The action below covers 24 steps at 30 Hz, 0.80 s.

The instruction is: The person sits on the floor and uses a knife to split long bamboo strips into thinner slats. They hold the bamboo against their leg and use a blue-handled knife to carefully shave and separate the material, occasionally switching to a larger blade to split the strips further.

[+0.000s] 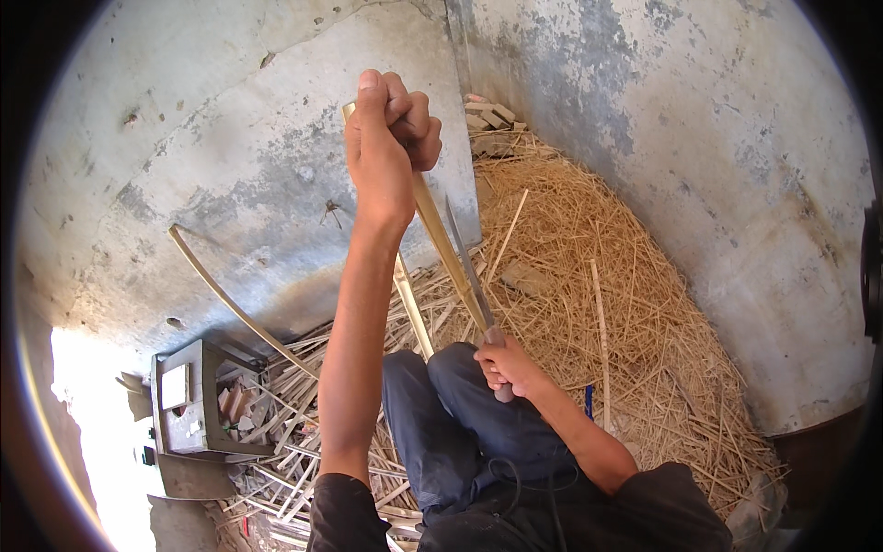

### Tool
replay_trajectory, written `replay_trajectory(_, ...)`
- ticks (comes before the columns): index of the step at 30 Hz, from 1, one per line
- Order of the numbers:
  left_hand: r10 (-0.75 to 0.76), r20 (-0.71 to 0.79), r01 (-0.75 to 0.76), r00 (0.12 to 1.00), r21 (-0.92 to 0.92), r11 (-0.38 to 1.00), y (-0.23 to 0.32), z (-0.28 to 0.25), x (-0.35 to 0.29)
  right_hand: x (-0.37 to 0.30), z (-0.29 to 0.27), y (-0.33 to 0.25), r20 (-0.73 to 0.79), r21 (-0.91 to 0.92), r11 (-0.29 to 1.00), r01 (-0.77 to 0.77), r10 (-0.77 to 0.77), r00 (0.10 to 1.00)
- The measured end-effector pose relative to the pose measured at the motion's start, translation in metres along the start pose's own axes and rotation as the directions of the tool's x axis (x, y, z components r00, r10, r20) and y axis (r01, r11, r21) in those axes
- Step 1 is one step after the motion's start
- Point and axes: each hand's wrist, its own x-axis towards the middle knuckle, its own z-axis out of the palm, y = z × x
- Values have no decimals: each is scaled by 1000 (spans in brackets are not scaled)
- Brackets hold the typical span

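Note:
My left hand (393, 129) is raised high in front of me, its fingers wrapped round the upper end of a bamboo strip (441, 237). The strip slants down to the right toward my knees. Low by my right knee, my right hand (508, 366) grips the handle of a long knife (472, 272). The blade points up and away, running close along the strip's lower part. Whether blade and strip touch, I cannot tell. Behind my left forearm, another bamboo strip (412, 305) leans above my knees.
A heap of straw-like shavings (570, 248) fills the corner between two worn walls (727, 175). Cut strips (299, 469) litter the floor at left. A wooden box frame (184, 405) with rubble stands there, and a curved strip (230, 299) leans on the wall. A blue object (589, 402) lies right.

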Motion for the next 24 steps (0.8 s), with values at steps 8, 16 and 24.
replay_trajectory(8, 6, 14, -6, 1000, -1, 1000, -2, 3, -1, 5, 14, -6, 17, -64, 992, 111, -110, 994)
replay_trajectory(16, 101, -69, -95, 993, 82, 992, -7, 8, 4, 87, -139, 109, -150, 77, 926, -370, 378, 914)
replay_trajectory(24, 15, 22, -15, 1000, 14, 1000, -11, -1, 13, 57, -98, 62, -117, -180, 983, -17, -4, 993)
